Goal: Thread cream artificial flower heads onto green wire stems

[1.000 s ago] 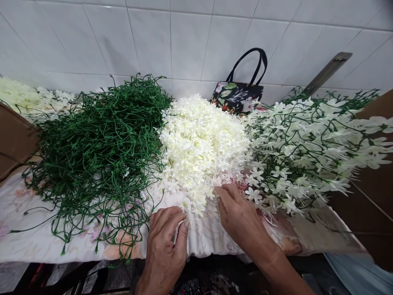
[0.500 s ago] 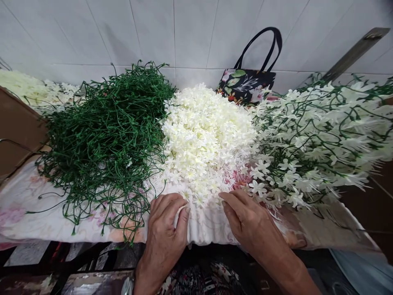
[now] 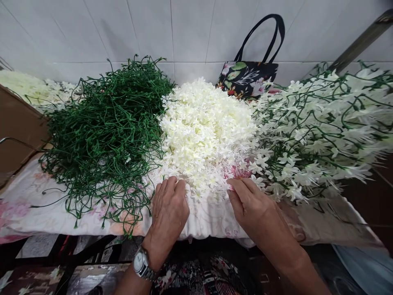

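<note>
The left hand point(image 3: 170, 207) has its fingers bent down at the pile's front edge; its thumb, visible half a second ago, is now hidden, so I cannot tell whether its grip is closed. The right hand point(image 3: 253, 205) has thumb and forefinger tips near each other beside the pile; whether they clamp anything is unclear. The left hand has reached further forward, bringing its wristwatch point(image 3: 140, 262) into full view. Between green stems point(image 3: 107, 119) and leggy flower sprays point(image 3: 319, 131), the white blossoms point(image 3: 205, 123) lie heaped mid-table point(image 3: 211, 221), small-petalled, faintly yellow at heart, with thin white filaments point(image 3: 225, 157) fringing the near side.
</note>
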`<state>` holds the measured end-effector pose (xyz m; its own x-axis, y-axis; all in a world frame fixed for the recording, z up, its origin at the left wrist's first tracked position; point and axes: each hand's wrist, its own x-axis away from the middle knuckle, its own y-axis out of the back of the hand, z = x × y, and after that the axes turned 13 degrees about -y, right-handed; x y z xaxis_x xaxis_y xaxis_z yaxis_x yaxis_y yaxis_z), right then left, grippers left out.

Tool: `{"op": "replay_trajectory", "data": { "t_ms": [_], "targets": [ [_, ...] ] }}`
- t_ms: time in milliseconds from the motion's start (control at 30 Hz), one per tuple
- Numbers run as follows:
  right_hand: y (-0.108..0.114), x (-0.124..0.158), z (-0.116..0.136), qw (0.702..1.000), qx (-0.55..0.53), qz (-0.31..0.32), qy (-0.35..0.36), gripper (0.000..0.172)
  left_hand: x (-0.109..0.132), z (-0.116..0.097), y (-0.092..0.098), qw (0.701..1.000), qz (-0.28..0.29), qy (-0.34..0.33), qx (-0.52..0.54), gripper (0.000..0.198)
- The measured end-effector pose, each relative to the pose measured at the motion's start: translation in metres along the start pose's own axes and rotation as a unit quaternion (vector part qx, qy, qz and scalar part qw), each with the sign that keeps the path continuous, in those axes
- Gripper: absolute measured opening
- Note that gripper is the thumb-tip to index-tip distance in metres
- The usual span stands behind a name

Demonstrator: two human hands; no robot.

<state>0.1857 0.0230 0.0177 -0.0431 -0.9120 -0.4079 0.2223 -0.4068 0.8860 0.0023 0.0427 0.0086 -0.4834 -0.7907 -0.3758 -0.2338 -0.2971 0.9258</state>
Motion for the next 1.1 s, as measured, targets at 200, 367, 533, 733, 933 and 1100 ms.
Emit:
{"op": "replay_trajectory", "data": {
  "t_ms": [200,367,533,733,933,1100],
  "targets": [
    [-0.002,-0.002,0.0,0.999,-0.03,0.014,0.015,0.018,0.004,0.001,0.002,0.998,-0.044,0.01,0.049,0.023],
    [-0.005,-0.001,-0.003,0.999,-0.019,0.018,0.026,0.015,0.011,0.001,0.011,0.977,-0.095,0.053,0.183,0.021],
    [-0.01,-0.001,-0.004,0.999,-0.001,0.01,0.035,0.022,0.014,0.0,0.017,0.93,-0.114,0.127,0.326,0.018],
    [-0.001,-0.001,-0.004,0.991,-0.122,-0.046,0.026,0.016,0.018,-0.003,0.017,0.85,-0.125,0.215,0.465,0.019],
    [0.008,-0.001,-0.002,0.977,-0.202,-0.066,-0.007,0.01,0.018,-0.007,0.015,0.778,-0.139,0.278,0.546,0.019],
    [0.01,0.004,-0.001,0.956,-0.28,0.011,-0.086,0.009,0.016,-0.012,0.012,0.74,-0.138,0.302,0.585,0.016]
  ]
}}
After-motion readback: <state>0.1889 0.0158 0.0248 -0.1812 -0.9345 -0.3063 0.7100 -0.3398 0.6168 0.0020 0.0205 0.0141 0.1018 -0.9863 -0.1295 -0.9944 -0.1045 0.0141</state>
